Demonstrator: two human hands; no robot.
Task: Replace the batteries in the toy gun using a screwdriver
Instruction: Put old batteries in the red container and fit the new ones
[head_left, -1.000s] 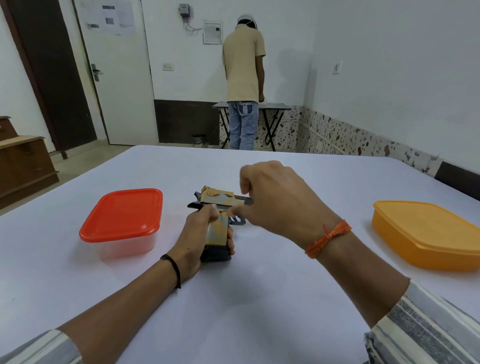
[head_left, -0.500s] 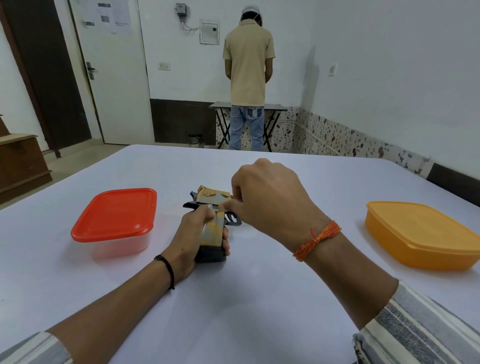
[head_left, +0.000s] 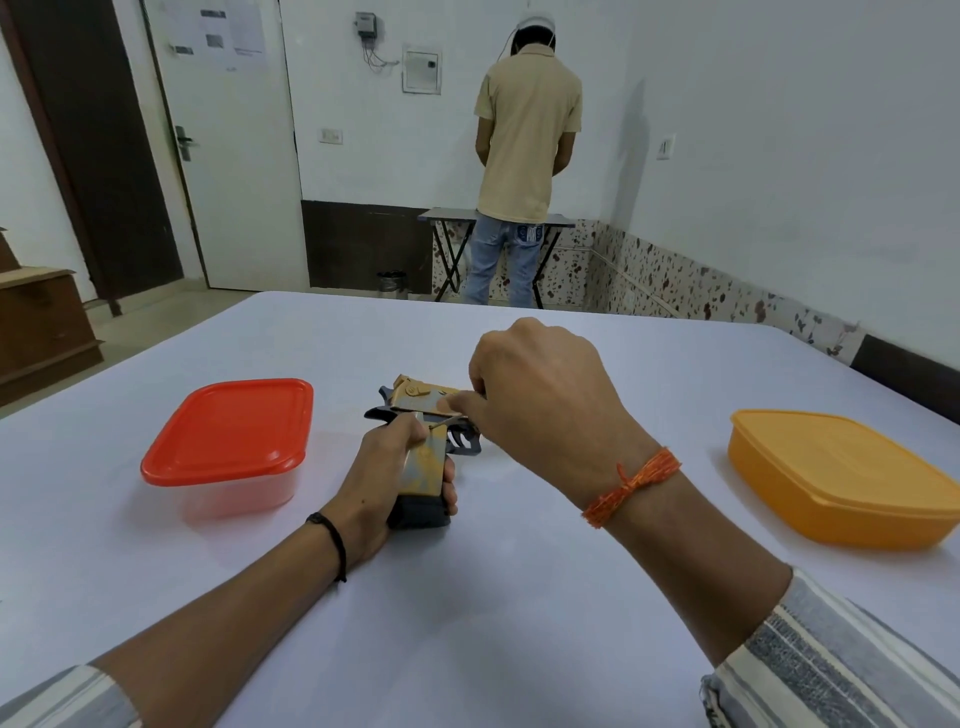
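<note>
The gun (head_left: 423, 441) lies on the table (head_left: 467, 597), its grip wrapped by the left hand (head_left: 387, 480). The right hand (head_left: 540, 400) pinches a thin screwdriver (head_left: 445, 422), tip on the grip.

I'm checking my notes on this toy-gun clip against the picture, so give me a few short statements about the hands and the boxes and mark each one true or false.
1. The left hand grips the handle of the tan and black plastic toy gun. True.
2. The right hand lies flat and open on the white table. False: its fingers pinch a thin metal screwdriver whose tip points at the gun.
3. The clear plastic box with the red lid stands on the left-hand side of the gun. True.
4. The orange plastic box has its lid off. False: the lid is on.
5. The gun sits on top of the red lid. False: it lies on the table, apart from both boxes.
</note>
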